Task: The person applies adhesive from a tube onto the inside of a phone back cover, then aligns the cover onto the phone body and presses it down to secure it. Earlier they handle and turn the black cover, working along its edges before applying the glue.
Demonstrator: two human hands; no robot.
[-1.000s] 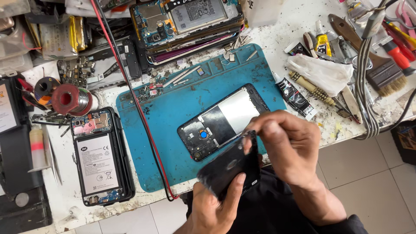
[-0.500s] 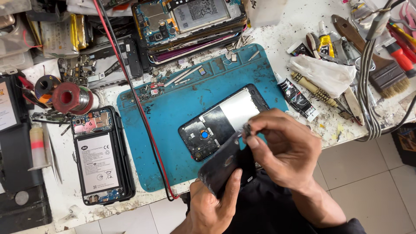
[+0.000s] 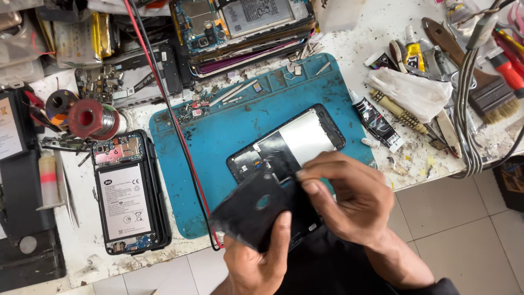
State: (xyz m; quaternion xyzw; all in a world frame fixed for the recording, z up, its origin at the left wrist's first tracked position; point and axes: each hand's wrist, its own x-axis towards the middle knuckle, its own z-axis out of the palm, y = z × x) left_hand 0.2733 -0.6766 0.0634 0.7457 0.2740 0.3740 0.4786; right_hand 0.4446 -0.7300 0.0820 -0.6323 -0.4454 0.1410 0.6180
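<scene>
A cluttered white bench (image 3: 349, 38) over a tiled floor carries a blue mat (image 3: 218, 136); on it lies an opened phone (image 3: 289, 145), with another opened phone (image 3: 126, 194) left of the mat and a red wire (image 3: 164, 104) running across. Since half a second ago the dark cover (image 3: 256, 210) has tilted flatter and the right hand (image 3: 349, 199) has slid lower over it. The left hand (image 3: 259, 259) clamps the cover from below, thumb up on its face; right fingertips pinch its upper edge, just above the mat's near edge
</scene>
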